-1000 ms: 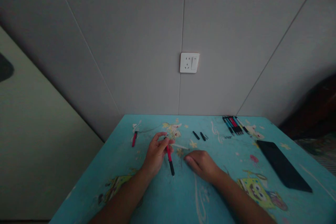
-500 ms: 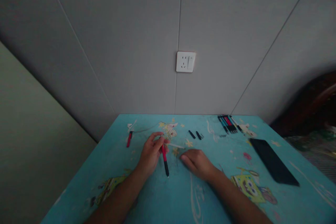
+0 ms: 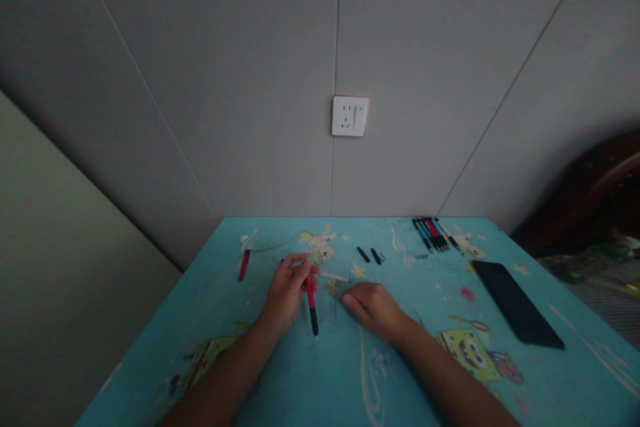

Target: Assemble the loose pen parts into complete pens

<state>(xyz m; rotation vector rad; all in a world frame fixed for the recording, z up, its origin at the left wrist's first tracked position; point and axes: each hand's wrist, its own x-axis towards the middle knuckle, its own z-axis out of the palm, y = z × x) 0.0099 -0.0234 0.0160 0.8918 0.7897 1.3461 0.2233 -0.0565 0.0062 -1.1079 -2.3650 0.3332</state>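
My left hand [image 3: 287,290] is closed around a red pen with a black grip [image 3: 311,303], its thin tip pointing down toward me. A thin whitish refill-like tube [image 3: 336,277] runs from beside the left fingertips toward the right; whether the fingers touch it I cannot tell. My right hand [image 3: 375,307] rests on the table with curled fingers, and nothing shows in it. Beyond the hands lie two short black pen parts [image 3: 376,256] with a tiny piece beside them. A short red pen barrel [image 3: 244,265] lies to the left.
A row of several pens [image 3: 433,234] lies at the back right of the blue cartoon-printed table cover [image 3: 320,387]. A flat black rectangular pad [image 3: 517,303] is on the right. Behind the table stands a grey panelled wall with a white socket [image 3: 350,116].
A thin point now sticks out farther from the black end of the pen in my left hand. My right hand stays in place. The view has shifted slightly.
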